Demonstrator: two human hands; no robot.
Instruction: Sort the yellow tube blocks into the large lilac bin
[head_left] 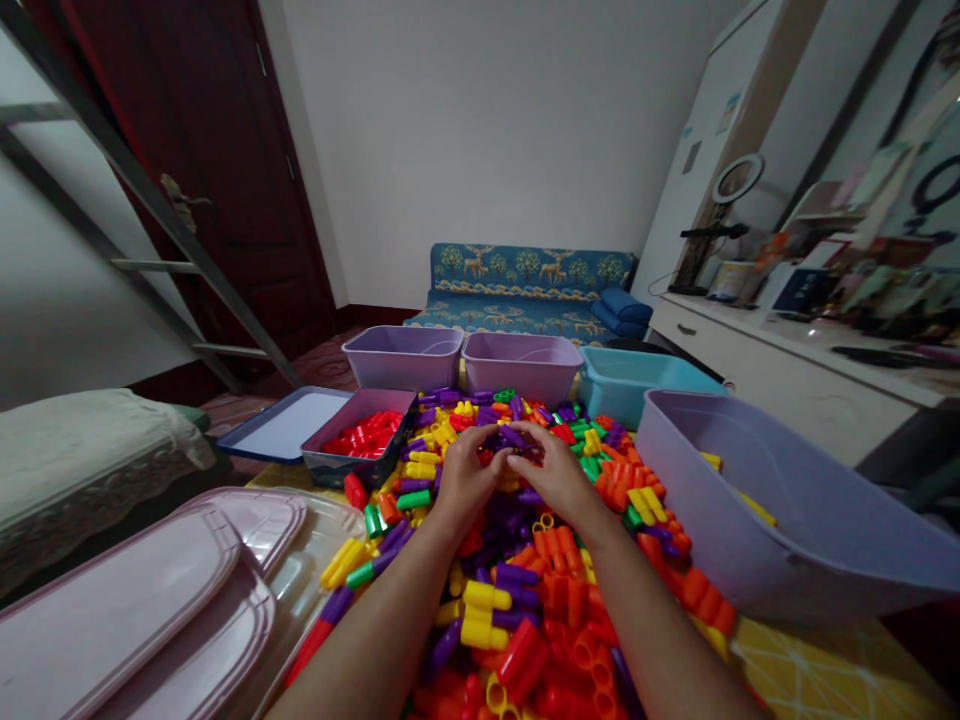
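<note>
A big pile of plastic tube pieces (547,590) in red, yellow, purple, green and orange covers the table in front of me. My left hand (466,478) and my right hand (551,470) meet over the middle of the pile. Their fingertips pinch purple pieces (512,437) between them. Left of the hands stands a tray (360,462) holding only red pieces (365,434).
Two lilac bins (405,357) (523,362) and a blue bin (637,385) line the far edge. A large lilac tub (780,520) tilts at the right with yellow pieces inside. Pink lids (150,600) lie at the left, a blue-rimmed lid (281,425) behind them.
</note>
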